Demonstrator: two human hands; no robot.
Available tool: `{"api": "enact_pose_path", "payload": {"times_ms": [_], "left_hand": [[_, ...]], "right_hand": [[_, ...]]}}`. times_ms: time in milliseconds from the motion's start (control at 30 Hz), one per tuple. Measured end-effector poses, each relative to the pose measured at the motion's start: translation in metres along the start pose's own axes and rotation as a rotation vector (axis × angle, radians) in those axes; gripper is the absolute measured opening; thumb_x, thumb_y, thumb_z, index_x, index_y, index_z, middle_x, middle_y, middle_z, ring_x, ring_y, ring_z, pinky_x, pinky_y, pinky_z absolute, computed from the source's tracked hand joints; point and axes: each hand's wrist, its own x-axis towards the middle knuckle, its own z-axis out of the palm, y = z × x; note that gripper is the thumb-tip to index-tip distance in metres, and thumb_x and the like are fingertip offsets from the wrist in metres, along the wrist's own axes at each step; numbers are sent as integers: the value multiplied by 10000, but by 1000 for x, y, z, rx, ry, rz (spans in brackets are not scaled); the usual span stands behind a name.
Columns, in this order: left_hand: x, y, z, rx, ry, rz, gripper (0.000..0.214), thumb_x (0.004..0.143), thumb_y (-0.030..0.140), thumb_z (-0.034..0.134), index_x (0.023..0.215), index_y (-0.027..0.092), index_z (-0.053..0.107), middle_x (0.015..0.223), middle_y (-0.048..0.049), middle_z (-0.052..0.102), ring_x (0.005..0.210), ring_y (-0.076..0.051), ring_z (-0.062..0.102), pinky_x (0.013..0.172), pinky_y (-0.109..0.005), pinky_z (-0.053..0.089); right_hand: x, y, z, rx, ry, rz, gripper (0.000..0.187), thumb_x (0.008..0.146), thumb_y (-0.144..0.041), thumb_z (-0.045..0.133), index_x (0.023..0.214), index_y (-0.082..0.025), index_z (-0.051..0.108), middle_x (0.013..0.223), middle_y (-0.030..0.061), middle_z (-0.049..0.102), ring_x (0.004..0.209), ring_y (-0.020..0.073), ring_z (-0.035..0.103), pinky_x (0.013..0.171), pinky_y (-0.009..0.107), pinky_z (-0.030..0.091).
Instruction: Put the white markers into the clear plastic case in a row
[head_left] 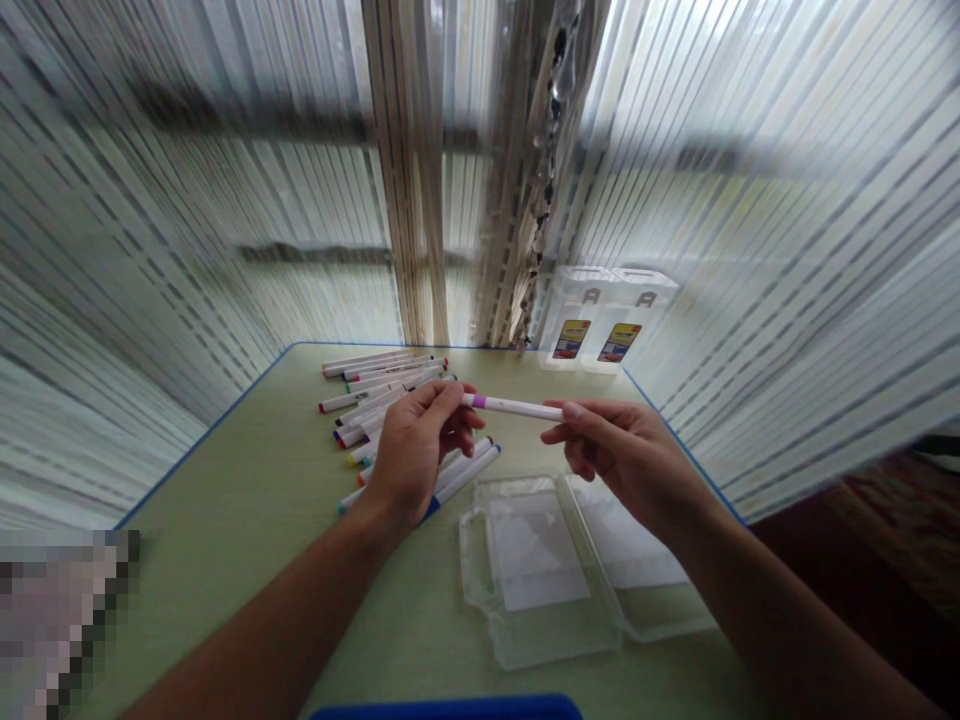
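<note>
A white marker with a purple band [514, 406] is held level between both hands, above the green table [255, 480]. My left hand [420, 445] pinches its purple end with thumb and fingertips. My right hand [626, 455] pinches the other end. Under and behind my left hand lies a loose pile of several white markers [382, 395] with coloured caps. A clear plastic case [540, 565] lies opened flat on the table below my right hand, with nothing in it.
Two closed clear marker boxes with coloured labels [604, 320] stand at the table's far right corner against striped curtains [187, 230]. A blue object's edge [450, 708] shows at the near table edge. The table has a blue rim.
</note>
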Motion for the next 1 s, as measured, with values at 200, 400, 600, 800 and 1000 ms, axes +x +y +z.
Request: {"api": "enact_pose_path", "payload": {"times_ms": [200, 400, 600, 800, 1000], "left_hand": [[0, -1, -1, 14, 1, 6, 232, 826, 316, 704, 881, 91, 686, 637, -29, 683, 459, -88, 550, 434, -191, 463], [1, -1, -1, 20, 6, 16, 243, 825, 329, 716, 873, 92, 693, 630, -27, 684, 456, -84, 548, 431, -185, 460], [1, -1, -1, 26, 7, 16, 253, 829, 340, 718, 867, 91, 695, 628, -27, 684, 455, -85, 552, 432, -186, 462], [2, -2, -1, 31, 15, 23, 259, 827, 351, 724, 865, 96, 702, 622, -23, 682, 448, -84, 551, 422, -182, 454], [1, -2, -1, 35, 20, 25, 268, 817, 356, 736, 862, 93, 705, 622, -25, 680, 450, -82, 552, 424, -179, 452]], "right_hand": [[0, -1, 0, 49, 2, 28, 271, 754, -340, 813, 927, -131, 809, 739, 115, 777, 434, 81, 567, 404, 186, 389], [-1, -4, 0, 68, 5, 34, 256, 724, -294, 807, 913, -123, 812, 723, 125, 777, 429, 96, 581, 398, 190, 395], [-2, -4, -1, 67, -3, 42, 240, 713, -247, 775, 912, -119, 815, 734, 135, 779, 431, 100, 584, 405, 196, 405], [-2, -4, -1, 53, -25, 35, 242, 707, -235, 777, 923, -133, 817, 756, 132, 783, 434, 93, 584, 414, 192, 408], [-3, -5, 0, 30, -19, 34, 245, 708, -255, 800, 924, -141, 818, 763, 126, 784, 445, 92, 590, 421, 189, 408]]}}
